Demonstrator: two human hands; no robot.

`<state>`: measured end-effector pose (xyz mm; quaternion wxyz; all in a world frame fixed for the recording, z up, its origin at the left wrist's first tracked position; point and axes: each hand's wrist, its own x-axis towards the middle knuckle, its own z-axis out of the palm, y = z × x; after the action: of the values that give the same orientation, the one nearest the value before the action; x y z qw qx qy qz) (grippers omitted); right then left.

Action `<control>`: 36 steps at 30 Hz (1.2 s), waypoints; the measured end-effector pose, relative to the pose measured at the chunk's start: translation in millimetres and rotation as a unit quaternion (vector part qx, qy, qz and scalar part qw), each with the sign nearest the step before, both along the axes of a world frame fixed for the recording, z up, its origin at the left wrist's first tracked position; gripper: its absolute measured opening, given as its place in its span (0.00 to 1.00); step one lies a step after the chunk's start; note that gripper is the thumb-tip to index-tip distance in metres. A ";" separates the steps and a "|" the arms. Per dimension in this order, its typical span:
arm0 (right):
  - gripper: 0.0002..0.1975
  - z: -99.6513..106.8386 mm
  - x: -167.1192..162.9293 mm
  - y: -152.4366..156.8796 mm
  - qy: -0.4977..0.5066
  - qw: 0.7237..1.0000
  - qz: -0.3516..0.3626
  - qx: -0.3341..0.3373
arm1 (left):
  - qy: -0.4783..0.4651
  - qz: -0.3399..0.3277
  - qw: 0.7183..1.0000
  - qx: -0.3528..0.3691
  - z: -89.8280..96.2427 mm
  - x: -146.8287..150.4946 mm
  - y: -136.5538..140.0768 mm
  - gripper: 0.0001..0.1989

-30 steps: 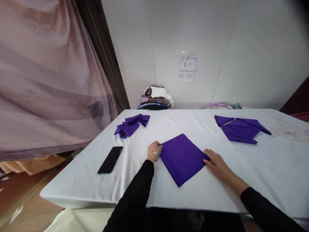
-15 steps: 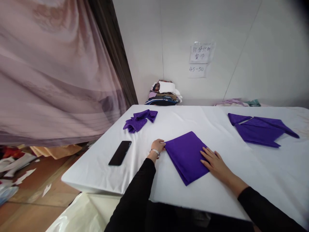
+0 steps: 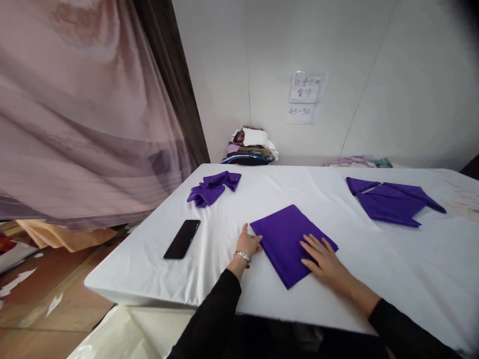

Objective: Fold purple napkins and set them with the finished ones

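Note:
A purple cloth napkin (image 3: 286,234), folded into a layered square, lies on the white-covered table with one corner toward me. My left hand (image 3: 249,243), wearing a silver bracelet, is at the napkin's left edge, just below the left corner. Its thumb and fingers are apart, and some fingertips touch the edge or are tucked out of sight beside it. Flat on the right part of the napkin rests my right hand (image 3: 324,262), fingers spread.
A black phone (image 3: 182,239) and a crumpled purple cloth (image 3: 213,188) lie at left. Another purple cloth (image 3: 392,202) is loosely spread at right. Beyond the table's far edge, a clothes pile (image 3: 250,147) stands against the wall below paper signs (image 3: 305,97).
My left hand has left the napkin's left corner and slid down along the edge, its fingers opening. My right hand has moved left, further onto the napkin. The view has shifted slightly.

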<state>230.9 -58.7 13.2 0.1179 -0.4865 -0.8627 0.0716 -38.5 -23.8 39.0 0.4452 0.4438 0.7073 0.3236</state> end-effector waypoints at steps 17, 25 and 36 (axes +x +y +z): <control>0.31 0.0 -75.9 -59.0 0.060 0.991 0.087 0.087 | -0.085 0.032 0.996 0.001 -6.4 22.3 -18.6 0.41; 0.31 3.1 -63.7 -59.3 0.062 0.992 0.089 0.066 | -0.052 0.034 0.998 0.024 -8.3 22.7 -20.5 0.41; 0.33 -4.7 -56.9 -61.6 0.069 0.992 0.091 0.056 | -0.037 -0.070 0.993 0.091 -10.5 43.8 -65.0 0.28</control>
<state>173.9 -120.3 8.5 0.1971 -0.3921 -0.8961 0.0666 5.3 -88.8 28.5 0.4504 0.5183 0.6250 0.3713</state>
